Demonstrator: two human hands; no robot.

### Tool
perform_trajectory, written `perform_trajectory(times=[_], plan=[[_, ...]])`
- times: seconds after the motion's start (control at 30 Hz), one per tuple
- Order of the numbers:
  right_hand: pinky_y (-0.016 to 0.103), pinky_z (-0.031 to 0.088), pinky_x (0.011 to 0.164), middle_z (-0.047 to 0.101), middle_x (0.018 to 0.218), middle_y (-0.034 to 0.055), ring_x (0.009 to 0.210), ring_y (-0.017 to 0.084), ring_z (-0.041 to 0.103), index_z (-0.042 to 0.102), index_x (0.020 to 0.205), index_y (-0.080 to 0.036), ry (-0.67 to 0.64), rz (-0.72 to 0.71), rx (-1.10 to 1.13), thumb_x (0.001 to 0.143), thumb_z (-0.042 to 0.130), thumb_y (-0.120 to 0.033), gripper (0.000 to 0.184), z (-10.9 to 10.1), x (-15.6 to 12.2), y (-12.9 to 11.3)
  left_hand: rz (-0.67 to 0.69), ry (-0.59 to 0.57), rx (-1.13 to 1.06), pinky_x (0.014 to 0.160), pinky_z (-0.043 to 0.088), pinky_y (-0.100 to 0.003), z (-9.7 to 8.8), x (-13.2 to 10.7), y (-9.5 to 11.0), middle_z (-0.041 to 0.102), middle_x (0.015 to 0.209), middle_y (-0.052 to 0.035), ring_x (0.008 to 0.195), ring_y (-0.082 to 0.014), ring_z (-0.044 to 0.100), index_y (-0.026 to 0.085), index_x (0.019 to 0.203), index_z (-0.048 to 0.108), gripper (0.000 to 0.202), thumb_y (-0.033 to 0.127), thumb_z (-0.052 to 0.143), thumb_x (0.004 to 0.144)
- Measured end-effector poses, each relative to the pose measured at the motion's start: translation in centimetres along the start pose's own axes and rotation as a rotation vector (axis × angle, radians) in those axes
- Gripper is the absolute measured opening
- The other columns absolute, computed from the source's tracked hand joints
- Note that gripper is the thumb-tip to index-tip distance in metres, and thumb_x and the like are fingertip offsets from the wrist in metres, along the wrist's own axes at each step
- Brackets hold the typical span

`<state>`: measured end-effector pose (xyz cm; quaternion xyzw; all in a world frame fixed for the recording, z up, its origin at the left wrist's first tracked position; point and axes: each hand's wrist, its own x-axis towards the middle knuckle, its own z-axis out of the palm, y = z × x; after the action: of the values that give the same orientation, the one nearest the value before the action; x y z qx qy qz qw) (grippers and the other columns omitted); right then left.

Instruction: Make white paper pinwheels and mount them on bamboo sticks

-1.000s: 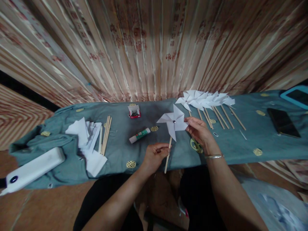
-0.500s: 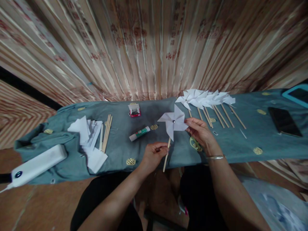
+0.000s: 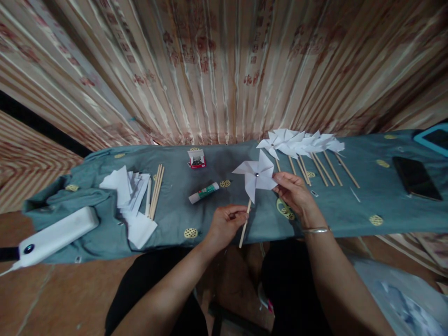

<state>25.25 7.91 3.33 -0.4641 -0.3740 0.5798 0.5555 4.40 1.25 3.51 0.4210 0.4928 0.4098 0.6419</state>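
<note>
A white paper pinwheel (image 3: 251, 181) with a silver pin at its middle stands tilted on a thin wooden stick (image 3: 242, 233), over the front part of the cloth. My left hand (image 3: 226, 225) is closed, pinching the stick below the blades. With thumb and fingers, my right hand (image 3: 293, 193) grips the edge of the right blade; its fingertips are partly hidden behind the paper. Left of the pinwheel lies a green and white glue stick (image 3: 204, 192). Behind that sits a small open red box (image 3: 197, 159) of pins.
Several finished pinwheels (image 3: 297, 142) overlap in a row at the back right. At the left are folded white papers (image 3: 135, 196), loose wooden sticks (image 3: 157, 191) and a white power bank (image 3: 59, 237). A black phone (image 3: 416, 177) lies far right on the grey-green cloth (image 3: 336, 210).
The pinwheel and both hands have shifted very slightly right and up, and the blades are turned a little. Both hands keep their hold.
</note>
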Motion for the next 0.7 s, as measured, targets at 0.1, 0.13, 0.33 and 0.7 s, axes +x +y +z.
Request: perform_trajectory(times=[0.1, 0.13, 0.33, 0.7], plan=[[0.023, 0.051, 0.051, 0.065, 0.062, -0.0027, 0.055, 0.011, 0.057, 0.071, 0.062, -0.024, -0.001, -0.001, 0.000, 0.053, 0.088, -0.042, 0.026, 0.19, -0.01, -0.02, 0.001, -0.005, 0.003, 0.055, 0.040, -0.022, -0.11, 0.01, 0.02, 0.064, 0.061, -0.0011, 0.056, -0.0107, 0.051, 0.016, 0.072, 0.077, 0.015, 0.027, 0.074, 0.063], [0.023, 0.050, 0.051, 0.065, 0.061, -0.0028, 0.054, 0.011, 0.057, 0.071, 0.061, -0.024, -0.002, 0.001, 0.002, 0.053, 0.088, -0.042, 0.026, 0.27, -0.02, -0.02, 0.001, -0.009, 0.001, 0.056, 0.041, -0.022, -0.15, 0.01, 0.04, 0.065, 0.062, -0.0012, 0.057, -0.0107, 0.051, 0.016, 0.072, 0.077, 0.015, 0.027, 0.074, 0.063], [0.022, 0.050, 0.053, 0.067, 0.062, -0.0028, 0.055, 0.010, 0.058, 0.072, 0.062, -0.024, -0.003, 0.026, 0.017, 0.052, 0.089, -0.041, 0.026, 0.53, -0.02, 0.08, 0.009, -0.012, 0.003, 0.057, 0.041, -0.022, -0.26, 0.02, 0.06, 0.066, 0.065, -0.0012, 0.058, -0.0110, 0.052, 0.016, 0.071, 0.077, 0.012, 0.024, 0.073, 0.063], [0.021, 0.051, 0.054, 0.068, 0.062, -0.0023, 0.056, 0.010, 0.059, 0.072, 0.061, -0.023, -0.041, 0.048, -0.005, 0.051, 0.089, -0.044, 0.029, 0.98, -0.28, -0.01, 0.015, -0.023, 0.008, 0.060, 0.043, -0.023, -0.31, 0.18, -0.23, 0.066, 0.067, -0.0014, 0.060, -0.0118, 0.053, 0.018, 0.072, 0.078, 0.013, 0.027, 0.074, 0.064]])
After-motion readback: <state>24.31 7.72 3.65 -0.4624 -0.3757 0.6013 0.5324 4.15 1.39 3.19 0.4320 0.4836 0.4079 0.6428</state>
